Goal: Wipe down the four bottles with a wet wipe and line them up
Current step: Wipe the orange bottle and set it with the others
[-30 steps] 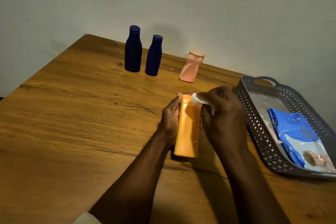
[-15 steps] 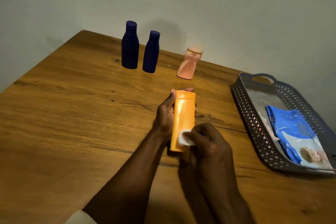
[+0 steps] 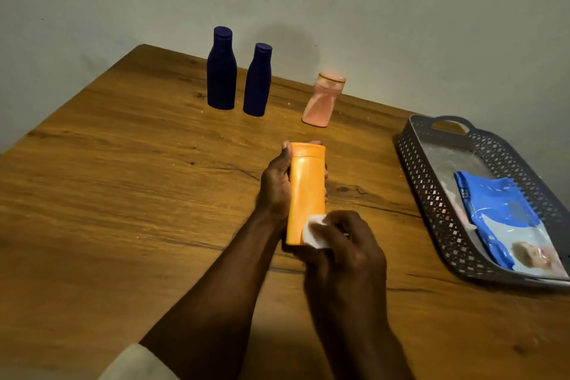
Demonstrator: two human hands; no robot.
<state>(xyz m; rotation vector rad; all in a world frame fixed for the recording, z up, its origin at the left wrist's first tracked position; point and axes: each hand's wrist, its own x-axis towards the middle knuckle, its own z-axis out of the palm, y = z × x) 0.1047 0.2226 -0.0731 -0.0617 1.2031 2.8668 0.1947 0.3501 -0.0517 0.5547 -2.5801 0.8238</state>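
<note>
A tall orange plastic bottle (image 3: 306, 194) is standing mid-counter, the left hand (image 3: 275, 187) wrapping its grip around its side. The right hand (image 3: 348, 245) is pinching a white wet wipe (image 3: 314, 231) against the bottle's base. At 11 o'clock two dark blue bottles (image 3: 221, 69) (image 3: 257, 81) are standing side by side, a pink bottle (image 3: 322, 99) at 12 o'clock. At 3 o'clock on the wooden counter (image 3: 123, 194), a grey perforated basket (image 3: 431, 188) is holding a blue wipes pack (image 3: 499, 210).

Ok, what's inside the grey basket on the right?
The basket holds a blue wipes pack, lying flat on a clear plastic sheet. Something pinkish peeks out beside the pack; what it is cannot be told. Anything under the pack is covered.
</note>
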